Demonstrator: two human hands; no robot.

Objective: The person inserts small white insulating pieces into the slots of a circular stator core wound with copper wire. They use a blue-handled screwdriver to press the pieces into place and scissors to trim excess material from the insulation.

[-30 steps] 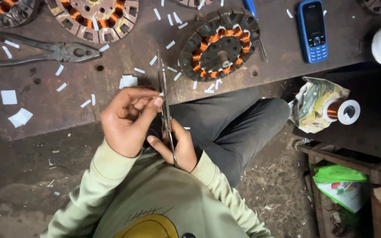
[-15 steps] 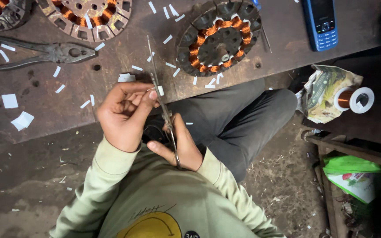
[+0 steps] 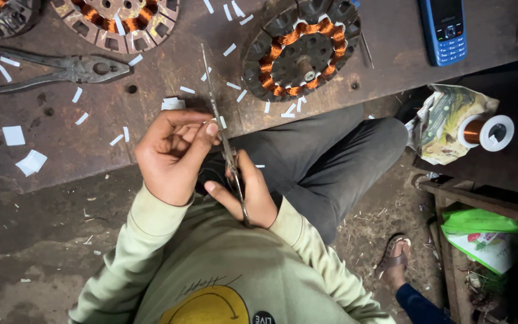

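Since a moment ago both hands have come a little nearer to my chest, and the scissors (image 3: pixel 226 141) now tilt with their tips pointing far and slightly left, over the edge of the worktop (image 3: pixel 151 138).

Judging by how things lie, the cutting is well under way: many small white paper strips (image 3: pixel 126 133) are scattered across the worktop, and a few larger white squares (image 3: pixel 14 135) sit at the far left, not yet trimmed. One round motor core (image 3: pixel 301 54) with copper winding sits right of the scissor tips, and another motor core (image 3: pixel 118 21) lies far left of it; I cannot tell how many slots already hold paper.

My left hand (image 3: pixel 172 156) is curled, thumb and forefinger pinched near the blades on what seems to be a small white piece, too small to see clearly. My right hand (image 3: pixel 244 192) is closed around the scissor handles, low over my lap, wrist bent inward. Whether the blades are open or shut I cannot tell.

Pliers (image 3: pixel 61 69) lie on the worktop to the far left, well apart from my hands. A blue phone (image 3: pixel 445 30) rests at the far right, and a spool of copper wire (image 3: pixel 487 132) sits on the right beside a crumpled wrapper (image 3: pixel 445 120).
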